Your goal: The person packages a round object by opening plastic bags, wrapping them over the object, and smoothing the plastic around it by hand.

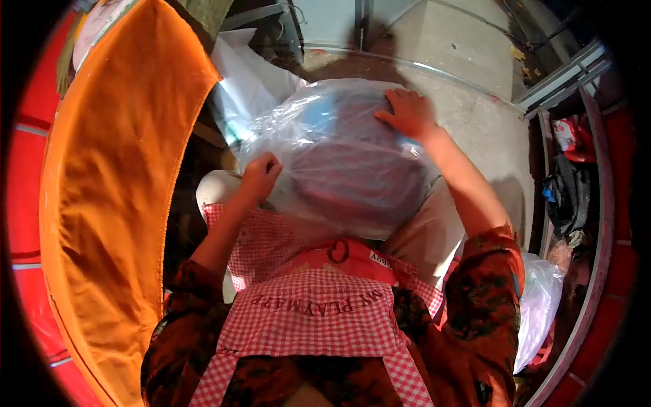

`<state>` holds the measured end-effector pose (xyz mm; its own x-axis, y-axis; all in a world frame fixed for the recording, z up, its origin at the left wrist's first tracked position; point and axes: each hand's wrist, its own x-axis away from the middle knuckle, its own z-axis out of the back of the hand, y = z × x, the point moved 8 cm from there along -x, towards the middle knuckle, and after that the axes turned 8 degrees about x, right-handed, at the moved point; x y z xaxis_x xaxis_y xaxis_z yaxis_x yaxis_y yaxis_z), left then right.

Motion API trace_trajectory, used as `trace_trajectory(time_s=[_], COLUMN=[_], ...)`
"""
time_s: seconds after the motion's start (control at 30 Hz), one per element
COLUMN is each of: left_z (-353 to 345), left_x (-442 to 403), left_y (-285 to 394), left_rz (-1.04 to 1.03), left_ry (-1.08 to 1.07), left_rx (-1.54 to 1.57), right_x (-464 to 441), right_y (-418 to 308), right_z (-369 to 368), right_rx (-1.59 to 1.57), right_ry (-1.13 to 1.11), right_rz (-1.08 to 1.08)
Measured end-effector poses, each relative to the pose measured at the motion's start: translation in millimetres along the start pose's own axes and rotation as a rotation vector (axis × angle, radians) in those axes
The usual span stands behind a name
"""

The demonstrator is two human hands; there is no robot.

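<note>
A large clear plastic bag point(352, 169) rests across my lap, its film wrinkled and shiny. Dark reddish and blue contents show through it, too hazy to name. My left hand point(261, 178) is closed at the bag's left side, with the fingers curled on its loose film. On the bag's upper right lies my right hand point(408, 114), fingers stretched and thumb apart, pressing on the film from above.
Orange cloth point(122, 183) hangs along the left side. White sheeting point(251, 74) lies behind the bag. At the right, a metal-framed shelf holds a black plastic bag point(568, 193) and a red package point(575, 138). Pale concrete floor point(475, 122) stretches ahead.
</note>
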<state>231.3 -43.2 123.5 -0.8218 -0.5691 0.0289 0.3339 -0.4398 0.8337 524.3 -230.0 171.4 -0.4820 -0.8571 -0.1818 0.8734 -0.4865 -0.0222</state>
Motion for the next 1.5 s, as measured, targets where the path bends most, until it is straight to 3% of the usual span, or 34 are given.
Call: trace_trajectory(time_s=[0.07,0.17,0.27,0.57,0.67,0.7,0.77,0.97,1.13,1.27,1.37,1.4,1.47,1.5], left_z=[-7.4,-9.6,-13.7,24.4,-4.7,-18.6,-56.4,-119.1,-107.7,-77.6,-35.6,-14.1,12.1,7.0], left_x=[1.0,-4.7,-25.1,-26.3,-13.6,-6.9,-4.1,8.5,-37.5,-96.3,-132.8,-139.5,-161.6,-165.2], left_y=[-8.5,-0.2,-21.2,32.7,-12.6,-25.7,-46.0,-90.3,-179.3,-200.0,-180.0,-148.7,-132.7,-102.2], left_rz=[-0.026,-0.058,0.102,-0.087,-0.083,0.178,0.15,0.42,0.654,0.799,0.855,0.688,0.784,0.658], left_ry=[0.004,0.053,-0.017,0.008,-0.336,-0.535,-0.695,-0.99,-1.042,-1.069,-1.104,-1.119,-0.87,-0.825], left_rx=[0.035,0.062,0.132,-0.058,-0.258,-0.131,-0.072,0.058,-0.02,-0.119,-0.208,-0.303,-0.456,-0.195], right_x=[-1.0,20.9,27.5,22.0,20.6,21.6,18.0,14.9,13.8,17.7,19.1,20.8,18.1,16.6], right_y=[-17.7,-97.2,-144.4,-145.1,-148.1,-149.5,-149.5,-148.7,-146.1,-144.5,-145.7,-146.9,-145.8,-145.2], right_z=[-2.4,21.0,12.9,-8.5,-12.4,-11.4,-8.4,-10.8,-6.2,-5.3,-9.9,-9.7,-6.1,-6.1], right_rx=[0.047,-0.118,-0.179,-0.162,-0.114,-0.121,-0.123,-0.112,-0.159,-0.209,-0.184,-0.189,-0.186,-0.181], right_ry=[0.083,0.147,0.22,0.206,0.187,0.166,0.132,0.035,0.008,0.062,0.053,0.062,0.091,0.082], right_rz=[0.073,0.454,0.609,0.484,0.481,0.483,0.488,0.503,0.481,0.477,0.473,0.478,0.491,0.491])
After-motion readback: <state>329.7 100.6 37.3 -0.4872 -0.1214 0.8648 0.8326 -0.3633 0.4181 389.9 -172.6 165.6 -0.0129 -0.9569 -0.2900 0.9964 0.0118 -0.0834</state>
